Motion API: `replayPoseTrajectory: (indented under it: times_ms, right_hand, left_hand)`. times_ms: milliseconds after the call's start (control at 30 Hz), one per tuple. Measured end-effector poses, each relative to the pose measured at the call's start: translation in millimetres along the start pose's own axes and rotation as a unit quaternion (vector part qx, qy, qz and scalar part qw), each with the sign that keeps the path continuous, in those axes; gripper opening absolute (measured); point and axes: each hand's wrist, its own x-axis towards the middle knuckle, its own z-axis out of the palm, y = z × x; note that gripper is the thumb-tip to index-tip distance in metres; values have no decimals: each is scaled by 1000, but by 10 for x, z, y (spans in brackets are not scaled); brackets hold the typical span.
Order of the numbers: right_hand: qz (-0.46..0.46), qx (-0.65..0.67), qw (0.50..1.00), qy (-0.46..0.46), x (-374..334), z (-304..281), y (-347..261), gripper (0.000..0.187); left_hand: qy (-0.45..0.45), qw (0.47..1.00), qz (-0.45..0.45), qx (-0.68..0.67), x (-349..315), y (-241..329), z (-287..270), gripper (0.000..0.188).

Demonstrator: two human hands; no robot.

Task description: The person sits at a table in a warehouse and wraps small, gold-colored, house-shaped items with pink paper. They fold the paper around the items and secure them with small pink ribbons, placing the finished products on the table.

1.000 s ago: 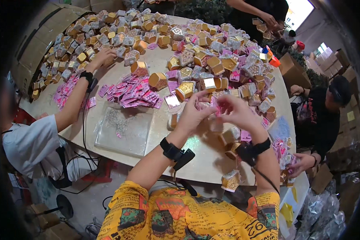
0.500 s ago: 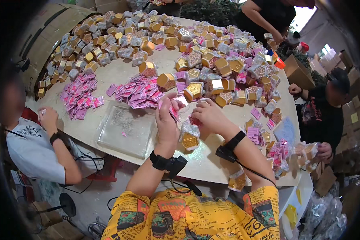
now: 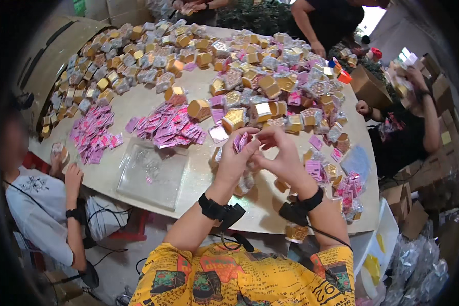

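Observation:
My left hand is closed on a small pink card, which stands up between its thumb and fingers. My right hand meets it above the table, its thumb and fingers bent together in a pinch. Whatever lies in that pinch is too small or too hidden to make out. Beneath the hands, a bubble-wrapped gold box shows in part. Ahead of the left hand lies a pale, shiny card. A heap of pink cards sits farther to the left.
Many wrapped gold boxes cover the table's far side. A second pink card pile lies left, behind a shallow clear tray. Blue film lies at right. Co-workers stand around, one in a white shirt at left.
My hands have come together, the right one moving from over the wrapped gold box to the left hand's card. At right, a co-worker has raised an arm with wrapped boxes.

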Motion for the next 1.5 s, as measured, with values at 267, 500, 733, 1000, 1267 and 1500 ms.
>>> replayPoseTrajectory:
  times_ms: [267, 500, 733, 1000, 1267, 1500]
  right_hand:
    - [-38, -94, 992, 71, -150, 4, -7, 42]
    - [-63, -166, 984, -19, -107, -252, -96, 33]
    - [-170, -287, 942, -32, -172, -286, -116, 60]
    - [-80, -139, 980, -116, -13, -481, 53, 72]
    - [309, -407, 837, 195, 224, -1885, 2063, 16]
    - [292, -341, 847, 285, 422, -1823, 2256, 18]
  left_hand:
    - [-62, 995, -42, -61, 18, -24, 304, 63]
    - [-95, 984, -150, -20, 51, 28, 259, 67]
    - [-131, 943, -265, -152, 145, 71, 405, 73]
    - [-183, 936, -300, 11, 338, 89, 205, 36]
    - [-160, 936, -313, -23, 282, 36, 211, 41]
    - [-137, 940, -314, -8, 266, 58, 231, 39]
